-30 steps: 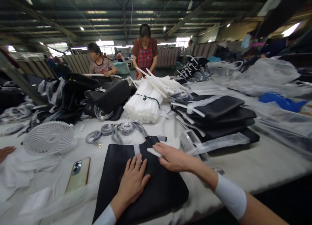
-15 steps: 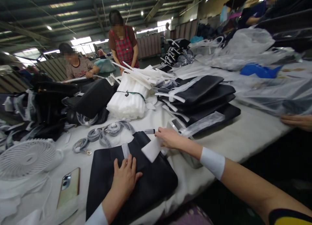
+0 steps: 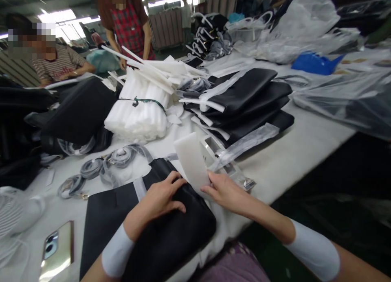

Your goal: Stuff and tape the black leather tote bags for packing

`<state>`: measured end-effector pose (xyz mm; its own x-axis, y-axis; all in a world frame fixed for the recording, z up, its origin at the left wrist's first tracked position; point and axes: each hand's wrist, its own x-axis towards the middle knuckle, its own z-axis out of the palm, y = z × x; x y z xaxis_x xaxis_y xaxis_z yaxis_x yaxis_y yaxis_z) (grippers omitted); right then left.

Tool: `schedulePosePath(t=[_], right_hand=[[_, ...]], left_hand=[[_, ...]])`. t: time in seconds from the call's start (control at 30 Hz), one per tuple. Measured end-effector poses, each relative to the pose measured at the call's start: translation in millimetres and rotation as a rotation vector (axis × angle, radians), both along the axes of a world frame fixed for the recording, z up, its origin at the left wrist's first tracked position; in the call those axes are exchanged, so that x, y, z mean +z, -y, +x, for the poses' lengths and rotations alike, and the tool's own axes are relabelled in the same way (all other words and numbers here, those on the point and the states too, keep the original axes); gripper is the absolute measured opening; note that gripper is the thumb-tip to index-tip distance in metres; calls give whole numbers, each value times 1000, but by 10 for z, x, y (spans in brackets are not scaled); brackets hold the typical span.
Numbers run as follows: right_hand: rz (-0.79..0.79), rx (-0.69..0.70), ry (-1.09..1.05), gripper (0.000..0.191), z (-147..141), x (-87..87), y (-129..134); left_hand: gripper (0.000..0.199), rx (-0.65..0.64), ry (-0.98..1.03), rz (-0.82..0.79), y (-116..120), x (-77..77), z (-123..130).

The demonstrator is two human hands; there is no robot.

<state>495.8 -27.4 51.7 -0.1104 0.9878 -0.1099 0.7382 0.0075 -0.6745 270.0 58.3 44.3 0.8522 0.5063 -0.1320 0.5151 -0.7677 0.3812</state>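
Note:
A black bag (image 3: 146,233) lies flat on the table in front of me, a strip of clear wrap across its upper edge. My left hand (image 3: 160,196) rests on top of it, fingers apart and reaching to the bag's upper edge. Between the thumb and fingers of my right hand (image 3: 224,190) is a white foam sheet (image 3: 191,158), held upright beside the bag's edge. Behind that hand sits a small grey-and-white box-like device (image 3: 218,149), partly covered by the sheet and by a wrapped strap. Coiled, wrapped straps (image 3: 120,156) lie just beyond the bag.
Stacked black bags (image 3: 244,99) stand behind my right hand. A tied bundle of white foam strips (image 3: 137,111) is at the middle. A phone (image 3: 58,249) and a white fan (image 3: 18,213) lie left. Two co-workers (image 3: 128,25) are across the table; plastic sheeting (image 3: 342,107) spreads right.
My right hand has moved toward me, and the foam sheet now stands upright rather than lying tilted over the bag. My left hand has slid up toward the bag's upper edge. The view has shifted.

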Motion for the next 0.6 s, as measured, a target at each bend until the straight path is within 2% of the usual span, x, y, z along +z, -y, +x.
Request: schedulePosePath(t=[0.1, 0.2, 0.27, 0.37, 0.47, 0.6], right_hand=[[-37, 24, 1, 11, 29, -134, 11], [21, -64, -57, 16, 48, -71, -23], [37, -95, -85, 21, 30, 14, -50], [5, -61, -103, 30, -60, 90, -72], [-44, 2, -81, 35, -179, 63, -71], [-63, 136, 74, 33, -260, -16, -69]], left_hand=[[44, 11, 15, 160, 12, -80, -50], [26, -42, 190, 326, 55, -167, -165], [22, -68, 310, 430, 79, -207, -222], [19, -99, 383, 520, 95, -220, -246], [19, -101, 411, 555, 96, -202, -230], [17, -92, 421, 577, 103, -194, -204]])
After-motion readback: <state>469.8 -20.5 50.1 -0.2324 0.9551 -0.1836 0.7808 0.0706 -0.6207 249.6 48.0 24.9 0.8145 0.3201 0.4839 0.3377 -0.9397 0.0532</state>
